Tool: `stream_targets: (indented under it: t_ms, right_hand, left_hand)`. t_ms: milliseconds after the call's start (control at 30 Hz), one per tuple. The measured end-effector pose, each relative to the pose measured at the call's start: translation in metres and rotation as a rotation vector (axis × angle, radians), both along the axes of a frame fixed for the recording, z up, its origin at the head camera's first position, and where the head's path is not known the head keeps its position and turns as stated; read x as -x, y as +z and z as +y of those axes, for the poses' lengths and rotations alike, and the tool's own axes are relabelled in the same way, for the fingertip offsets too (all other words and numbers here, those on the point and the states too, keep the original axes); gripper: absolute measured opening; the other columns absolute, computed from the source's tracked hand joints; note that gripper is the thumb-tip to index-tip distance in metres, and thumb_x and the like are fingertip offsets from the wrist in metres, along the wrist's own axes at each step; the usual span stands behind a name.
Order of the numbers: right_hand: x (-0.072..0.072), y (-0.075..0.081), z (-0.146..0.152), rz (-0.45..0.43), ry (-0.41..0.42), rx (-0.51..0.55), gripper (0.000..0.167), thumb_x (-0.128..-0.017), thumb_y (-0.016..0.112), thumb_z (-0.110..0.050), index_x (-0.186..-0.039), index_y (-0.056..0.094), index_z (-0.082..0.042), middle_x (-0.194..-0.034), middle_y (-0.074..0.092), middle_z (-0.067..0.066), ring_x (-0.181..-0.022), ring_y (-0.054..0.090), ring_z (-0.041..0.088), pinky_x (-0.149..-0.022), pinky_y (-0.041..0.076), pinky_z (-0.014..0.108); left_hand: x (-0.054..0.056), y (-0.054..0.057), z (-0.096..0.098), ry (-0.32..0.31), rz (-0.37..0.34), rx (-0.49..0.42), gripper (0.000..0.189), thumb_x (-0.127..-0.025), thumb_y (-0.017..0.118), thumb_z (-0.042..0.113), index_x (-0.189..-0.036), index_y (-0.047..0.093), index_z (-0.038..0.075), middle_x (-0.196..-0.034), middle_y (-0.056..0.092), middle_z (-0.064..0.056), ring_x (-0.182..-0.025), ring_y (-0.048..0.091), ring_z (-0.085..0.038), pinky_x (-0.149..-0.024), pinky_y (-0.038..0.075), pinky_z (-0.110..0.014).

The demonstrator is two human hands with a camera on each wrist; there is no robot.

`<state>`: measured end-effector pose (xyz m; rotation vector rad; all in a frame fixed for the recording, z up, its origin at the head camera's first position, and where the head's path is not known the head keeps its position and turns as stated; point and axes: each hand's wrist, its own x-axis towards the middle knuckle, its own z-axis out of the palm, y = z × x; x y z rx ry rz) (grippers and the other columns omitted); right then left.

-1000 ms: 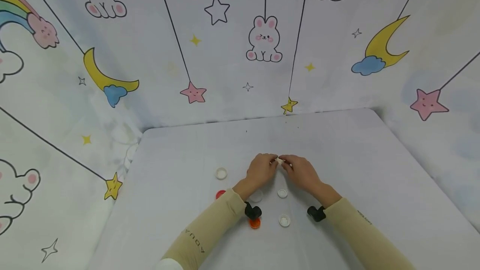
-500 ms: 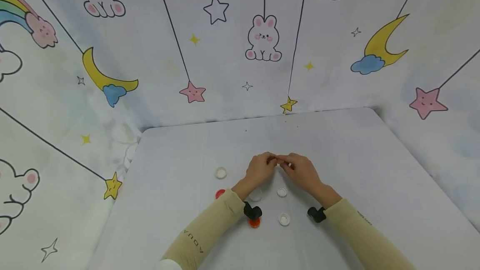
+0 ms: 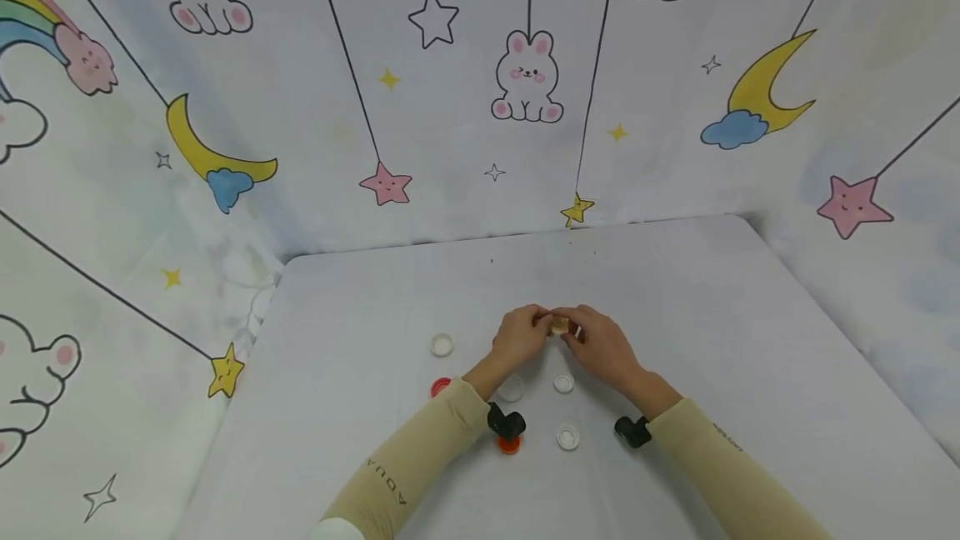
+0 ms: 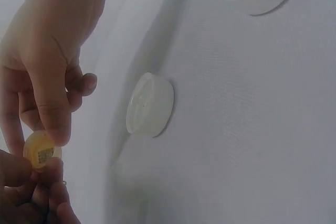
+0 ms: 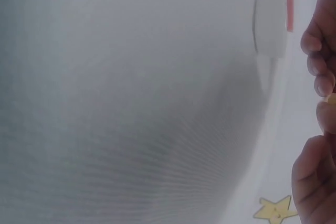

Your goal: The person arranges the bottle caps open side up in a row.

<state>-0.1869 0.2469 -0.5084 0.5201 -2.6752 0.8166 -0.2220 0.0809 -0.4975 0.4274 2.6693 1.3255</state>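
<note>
Both hands meet over the far middle of the table and pinch a small round yellowish cap (image 3: 559, 326) between their fingertips. My left hand (image 3: 521, 335) has it from the left side, my right hand (image 3: 602, 342) from the right. In the left wrist view the cap (image 4: 41, 150) is tilted and shows a small patch of dark printing. Only a sliver of it appears at the edge of the right wrist view, with fingers covering the rest. Nearest below the hands lie a white cap (image 3: 563, 384) and a whitish cap (image 3: 512, 389).
Another white cap (image 3: 442, 346) lies to the left, with a red cap (image 3: 440, 387) partly behind the left sleeve (image 3: 420, 457). An orange cap (image 3: 509, 445) sits beneath the left wrist camera. A further white cap (image 3: 567, 438) is closer to the front. A cartoon-printed cloth (image 3: 465, 132) surrounds the table.
The cap has turned between the fingers: half a second ago fingers mostly covered it, and now its yellowish side faces the head camera. The arms stay nearly in place.
</note>
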Motion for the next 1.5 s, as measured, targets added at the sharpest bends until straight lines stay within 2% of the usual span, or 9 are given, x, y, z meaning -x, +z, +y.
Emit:
stream_targets:
  t_ms: [133, 233, 367, 533, 667, 833, 1133, 1267, 1500]
  right_hand:
    - [-0.0008, -0.0030, 0.0008, -0.003, -0.021, 0.003, 0.042, -0.083, 0.075, -0.002, -0.122, 0.066, -0.015, -0.083, 0.058, -0.002, -0.064, 0.050, 0.007, -0.057, 0.044, 0.025]
    - [-0.0013, -0.0041, 0.0014, -0.011, -0.029, 0.010, 0.041, -0.085, 0.075, -0.005, -0.124, 0.065, -0.014, -0.085, 0.058, -0.001, -0.064, 0.050, 0.008, -0.056, 0.044, 0.025]
    - [-0.0018, -0.0045, 0.0018, -0.010, -0.034, 0.011, 0.040, -0.088, 0.072, -0.009, -0.127, 0.062, -0.010, -0.085, 0.059, 0.000, -0.063, 0.048, 0.008, -0.055, 0.042, 0.025]
    - [-0.0020, -0.0048, 0.0018, -0.009, -0.033, -0.003, 0.039, -0.091, 0.070, -0.014, -0.128, 0.061, -0.007, -0.084, 0.059, -0.001, -0.063, 0.047, 0.007, -0.055, 0.041, 0.024]
    - [-0.0021, -0.0039, 0.0008, -0.014, -0.034, -0.015, 0.038, -0.090, 0.071, -0.014, -0.126, 0.062, -0.005, -0.083, 0.060, -0.001, -0.063, 0.047, 0.007, -0.055, 0.041, 0.024]
    - [-0.0013, -0.0027, 0.0002, -0.040, -0.046, -0.031, 0.037, -0.090, 0.071, -0.015, -0.125, 0.063, -0.004, -0.084, 0.062, 0.000, -0.064, 0.049, 0.008, -0.056, 0.043, 0.024]
    - [0.0003, -0.0050, 0.0020, -0.103, -0.052, -0.048, 0.041, -0.090, 0.071, -0.016, -0.128, 0.061, -0.004, -0.087, 0.063, 0.000, -0.064, 0.049, 0.007, -0.056, 0.042, 0.024]
    - [-0.0002, -0.0058, 0.0021, -0.118, -0.055, -0.035, 0.042, -0.089, 0.073, -0.014, -0.128, 0.061, -0.004, -0.084, 0.063, -0.001, -0.061, 0.048, 0.005, -0.054, 0.041, 0.023]
    - [0.0014, -0.0066, 0.0017, -0.166, -0.063, -0.038, 0.036, -0.089, 0.072, -0.015, -0.124, 0.063, -0.007, -0.080, 0.063, -0.003, -0.058, 0.049, 0.005, -0.052, 0.041, 0.024]
  left_hand:
    - [-0.0011, 0.0005, -0.0005, -0.015, -0.033, -0.036, 0.020, -0.098, 0.058, 0.017, -0.106, 0.071, 0.006, -0.078, 0.071, 0.004, -0.071, 0.057, -0.006, -0.063, 0.044, -0.021]
    - [-0.0007, -0.0005, -0.0014, -0.052, -0.003, -0.041, 0.021, -0.095, 0.058, 0.010, -0.111, 0.071, 0.004, -0.079, 0.072, 0.003, -0.071, 0.058, -0.006, -0.065, 0.045, -0.022]
    - [-0.0005, 0.0002, -0.0024, -0.111, 0.084, -0.014, 0.025, -0.091, 0.063, 0.008, -0.114, 0.070, 0.001, -0.086, 0.072, 0.000, -0.071, 0.058, -0.004, -0.064, 0.046, -0.019]
    - [-0.0011, 0.0008, -0.0003, -0.091, 0.070, 0.025, 0.029, -0.090, 0.069, 0.012, -0.117, 0.069, 0.003, -0.093, 0.073, -0.004, -0.077, 0.060, -0.005, -0.067, 0.047, -0.017]
    - [-0.0024, -0.0015, -0.0009, -0.056, 0.069, 0.001, 0.030, -0.089, 0.071, 0.013, -0.117, 0.068, 0.006, -0.089, 0.073, -0.003, -0.075, 0.063, -0.006, -0.064, 0.046, -0.018]
    - [-0.0042, -0.0017, -0.0023, -0.038, 0.109, -0.004, 0.027, -0.087, 0.073, 0.014, -0.113, 0.067, 0.009, -0.088, 0.073, -0.001, -0.075, 0.065, -0.008, -0.063, 0.047, -0.020]
    - [-0.0019, -0.0028, -0.0022, -0.055, 0.121, 0.073, 0.024, -0.088, 0.073, 0.017, -0.110, 0.068, 0.011, -0.088, 0.071, 0.001, -0.076, 0.062, -0.008, -0.064, 0.045, -0.020]
    - [-0.0014, -0.0023, -0.0020, -0.082, 0.156, 0.097, 0.024, -0.086, 0.074, 0.014, -0.109, 0.069, 0.008, -0.088, 0.071, -0.002, -0.078, 0.064, -0.011, -0.065, 0.047, -0.021]
    - [-0.0012, -0.0033, -0.0017, -0.107, 0.187, 0.168, 0.024, -0.086, 0.075, 0.014, -0.109, 0.070, 0.006, -0.089, 0.072, -0.003, -0.080, 0.066, -0.012, -0.067, 0.048, -0.021]
